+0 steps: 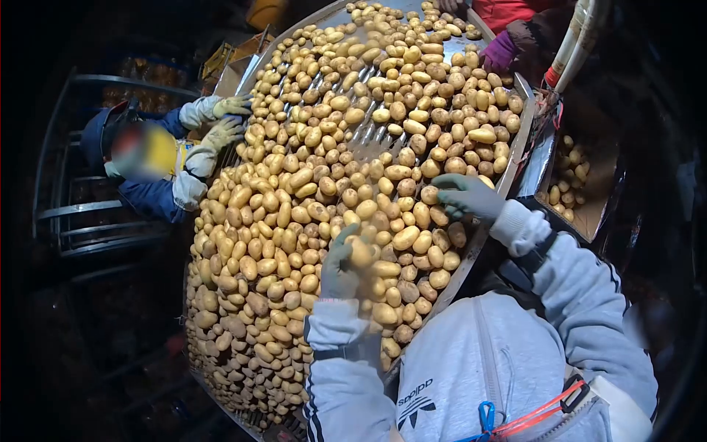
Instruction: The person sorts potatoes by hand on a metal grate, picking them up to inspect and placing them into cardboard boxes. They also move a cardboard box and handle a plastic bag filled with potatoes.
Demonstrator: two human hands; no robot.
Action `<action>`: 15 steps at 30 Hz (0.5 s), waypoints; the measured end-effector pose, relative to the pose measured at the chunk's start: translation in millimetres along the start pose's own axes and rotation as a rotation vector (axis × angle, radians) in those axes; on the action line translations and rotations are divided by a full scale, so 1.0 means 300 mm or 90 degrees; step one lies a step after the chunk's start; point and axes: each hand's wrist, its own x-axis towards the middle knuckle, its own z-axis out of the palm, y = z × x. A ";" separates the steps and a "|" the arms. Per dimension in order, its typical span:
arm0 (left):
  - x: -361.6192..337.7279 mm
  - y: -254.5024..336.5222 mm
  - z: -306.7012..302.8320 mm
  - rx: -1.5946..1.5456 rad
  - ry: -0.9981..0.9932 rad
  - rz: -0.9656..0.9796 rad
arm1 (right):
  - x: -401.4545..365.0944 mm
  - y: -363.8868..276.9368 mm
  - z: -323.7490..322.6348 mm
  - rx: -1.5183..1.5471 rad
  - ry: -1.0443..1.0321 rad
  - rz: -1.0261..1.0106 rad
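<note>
Potatoes (294,214) cover a wide sorting table in a thick layer. My left hand (339,269), in a grey-green glove, is closed around a potato (361,252), which is slightly blurred and held just above the others. Farther right, near the table's edge, my right hand (471,197) wears a similar glove. Its fingers are apart, and the fingertips are beside or touching a potato (429,194); nothing shows gripped in it.
Metal rollers (372,136) show between the potatoes. A metal rim (508,173) borders my side. Beyond it stands a cardboard box (600,184) with potatoes. Across the table, a co-worker's gloved hands (224,132) reach in from the left. Another person's purple glove (501,53) is at the top right.
</note>
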 end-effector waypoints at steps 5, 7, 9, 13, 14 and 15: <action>-0.160 -0.033 -0.091 0.013 0.115 0.028 | 0.169 0.043 0.072 -0.587 0.102 -0.077; -0.184 -0.063 -0.186 0.151 0.111 0.005 | 0.198 0.031 0.079 -0.596 0.084 -0.038; -0.205 -0.115 -0.257 0.451 0.109 0.130 | 0.207 0.024 0.082 -0.584 0.088 -0.015; -0.221 -0.105 -0.158 0.566 0.168 0.167 | 0.189 -0.001 0.000 -0.056 -0.039 0.112; -0.221 -0.084 -0.110 0.450 0.215 0.066 | 0.169 0.006 -0.019 -0.163 -0.077 -0.062; -0.200 -0.092 -0.119 0.382 0.205 0.069 | 0.148 0.013 -0.053 -0.271 -0.112 -0.237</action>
